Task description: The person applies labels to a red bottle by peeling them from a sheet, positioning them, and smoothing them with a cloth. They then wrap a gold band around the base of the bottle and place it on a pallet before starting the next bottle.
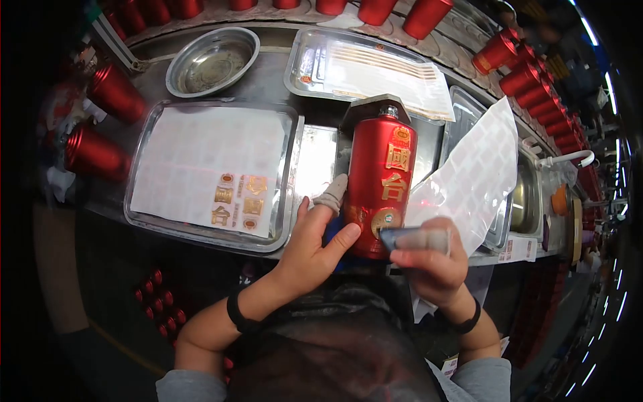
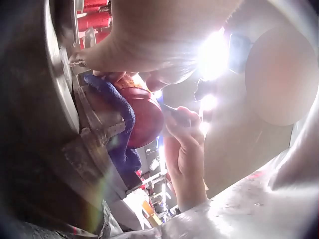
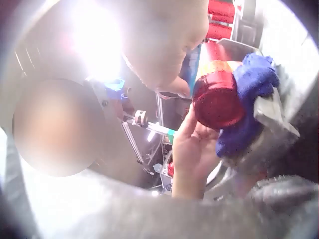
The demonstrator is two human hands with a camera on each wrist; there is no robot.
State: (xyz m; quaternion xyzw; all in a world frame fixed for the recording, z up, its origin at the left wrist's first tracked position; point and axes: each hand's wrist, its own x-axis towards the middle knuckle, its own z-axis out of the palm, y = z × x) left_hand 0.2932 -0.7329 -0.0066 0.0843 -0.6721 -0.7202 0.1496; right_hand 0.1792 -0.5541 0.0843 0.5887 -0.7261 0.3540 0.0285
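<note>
A red bottle [image 1: 368,161] with gold characters lies on its back in the head view, neck pointing away. My left hand [image 1: 311,248] holds its left side, thumb laid on the lower body and white covers on some fingers. With my right hand [image 1: 435,268] I grip a flat blue-grey scraper [image 1: 396,236], its edge right at the round gold emblem [image 1: 383,221] near the base. In the right wrist view, the bottle's round base [image 3: 219,102] rests against a blue cloth [image 3: 256,89], and the left palm cups it from below.
Left of the bottle, a metal tray [image 1: 214,238] bears a sheet of gold character stickers [image 1: 242,204]. Behind are a metal bowl [image 1: 175,70] and another tray [image 1: 291,74] with sheets. A white backing sheet [image 1: 469,167] stands at the right. Red bottles [image 1: 429,17] line the back conveyor.
</note>
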